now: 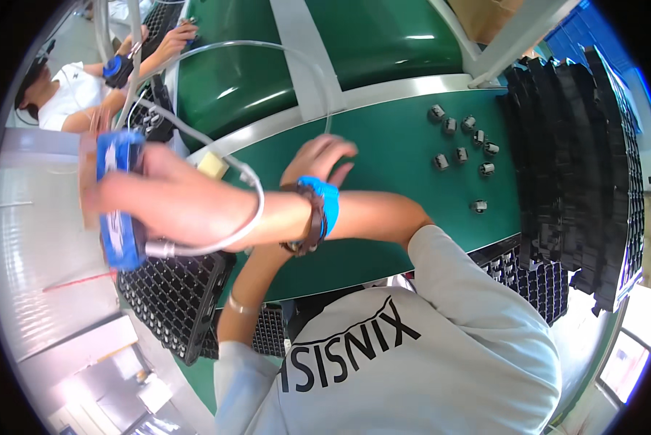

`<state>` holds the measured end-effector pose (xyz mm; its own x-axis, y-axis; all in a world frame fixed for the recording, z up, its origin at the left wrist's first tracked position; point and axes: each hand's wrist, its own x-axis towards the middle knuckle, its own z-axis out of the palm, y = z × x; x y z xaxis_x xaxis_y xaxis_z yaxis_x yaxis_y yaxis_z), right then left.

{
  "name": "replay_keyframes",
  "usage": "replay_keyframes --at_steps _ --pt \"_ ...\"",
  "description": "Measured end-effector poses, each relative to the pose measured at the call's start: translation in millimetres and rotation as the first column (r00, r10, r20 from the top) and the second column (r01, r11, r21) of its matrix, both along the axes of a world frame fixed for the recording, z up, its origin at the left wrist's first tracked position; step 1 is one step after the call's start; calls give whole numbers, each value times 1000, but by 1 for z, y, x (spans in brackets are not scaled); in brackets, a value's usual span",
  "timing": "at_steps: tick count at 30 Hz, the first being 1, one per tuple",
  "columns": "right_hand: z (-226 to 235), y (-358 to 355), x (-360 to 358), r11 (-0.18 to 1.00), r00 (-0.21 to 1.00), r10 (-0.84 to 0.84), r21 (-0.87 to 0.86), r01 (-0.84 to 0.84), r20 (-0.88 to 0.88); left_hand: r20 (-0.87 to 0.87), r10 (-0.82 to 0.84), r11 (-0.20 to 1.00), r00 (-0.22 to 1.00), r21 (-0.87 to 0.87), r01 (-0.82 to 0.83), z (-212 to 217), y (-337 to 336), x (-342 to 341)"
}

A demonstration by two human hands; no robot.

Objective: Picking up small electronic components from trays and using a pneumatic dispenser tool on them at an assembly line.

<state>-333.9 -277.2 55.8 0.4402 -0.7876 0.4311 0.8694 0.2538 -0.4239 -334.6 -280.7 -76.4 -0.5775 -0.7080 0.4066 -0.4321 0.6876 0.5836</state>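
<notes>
My right arm reaches across to the left, a blue band with a dark strap on its wrist. My right hand (169, 196), blurred by motion, is closed round a blue block-shaped thing (121, 243) with white marks and a tan side. A pale tube (249, 228) loops over that forearm and runs to the blue thing's lower part. Behind that forearm, my left hand (318, 158) is over the green table (391, 159). Its fingers are curved and apart, and I see nothing in them. A silver bracelet is on my left wrist.
Several small silver-and-black cylindrical parts (462, 154) stand on the right of the table. Black trays (568, 159) are stacked beyond them. A black gridded tray (169, 297) is tilted at lower left. Behind a metal rail lies a green belt (231, 65). Another person (68, 90) works at far left.
</notes>
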Motion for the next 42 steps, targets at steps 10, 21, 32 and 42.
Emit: replay_keyframes --at_steps 10,21,32,42 --pt "11 26 -25 943 933 326 121 -310 -153 1 -406 896 914 199 397 -47 -78 -155" --pt "-2 8 -18 973 954 226 101 -210 -197 -529 468 492 708 821 288 19 46 56" --pt "-48 7 28 932 761 333 73 -354 -557 -669 554 804 495 277 -526 98 147 138" --pt "-42 20 25 907 706 343 24 -419 -619 -617 562 754 552 107 -648 84 143 145"
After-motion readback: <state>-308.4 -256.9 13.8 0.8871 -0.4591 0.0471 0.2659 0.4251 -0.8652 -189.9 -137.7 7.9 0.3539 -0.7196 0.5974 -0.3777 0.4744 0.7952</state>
